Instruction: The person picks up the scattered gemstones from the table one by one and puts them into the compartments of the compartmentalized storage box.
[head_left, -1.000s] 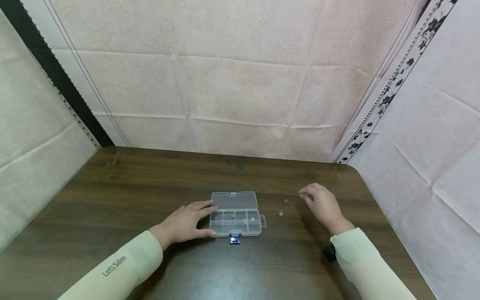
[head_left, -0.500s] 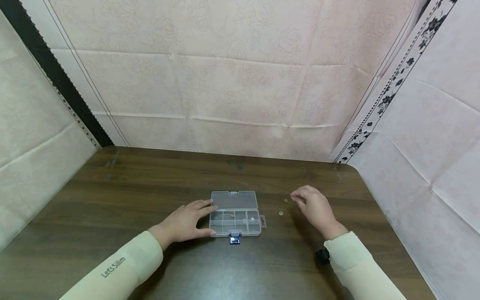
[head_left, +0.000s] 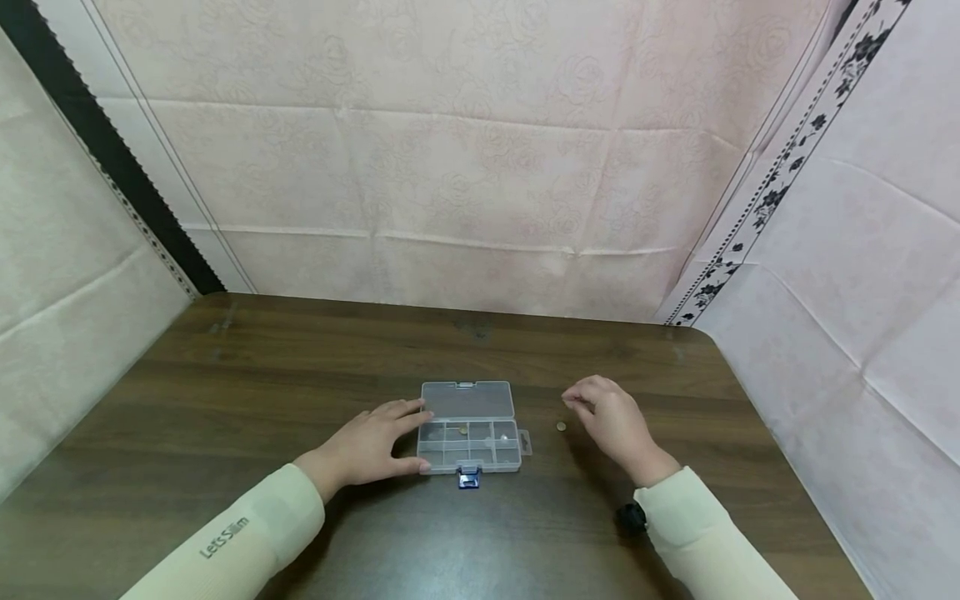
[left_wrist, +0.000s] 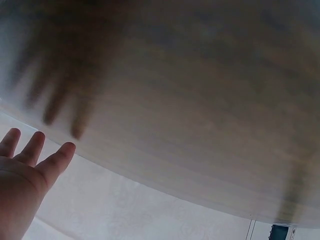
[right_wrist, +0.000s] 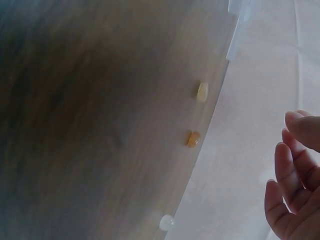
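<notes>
A clear plastic compartment box (head_left: 469,457) lies on the table with its lid (head_left: 468,401) folded back. Small yellowish and whitish bits sit in some compartments. My left hand (head_left: 363,444) rests at the box's left side, fingers extended, thumb at the front corner and forefinger near the hinge. Right of the box, my right hand (head_left: 613,423) hovers with thumb and fingertips close together and nothing visible between them. Small stones show in the right wrist view: a pale yellow one (right_wrist: 202,92), an amber one (right_wrist: 194,139) and a whitish one (right_wrist: 167,222).
A shiny blue piece (head_left: 468,478) is at the box's front edge, and a hanger tab (head_left: 525,442) juts from its right side. Patterned pale cloth (head_left: 450,183) surrounds the brown wooden table (head_left: 337,342) at the back and both sides.
My right hand has moved left and slightly toward me, now covering the amber stone in the head view. My left hand and the box have stayed in place.
</notes>
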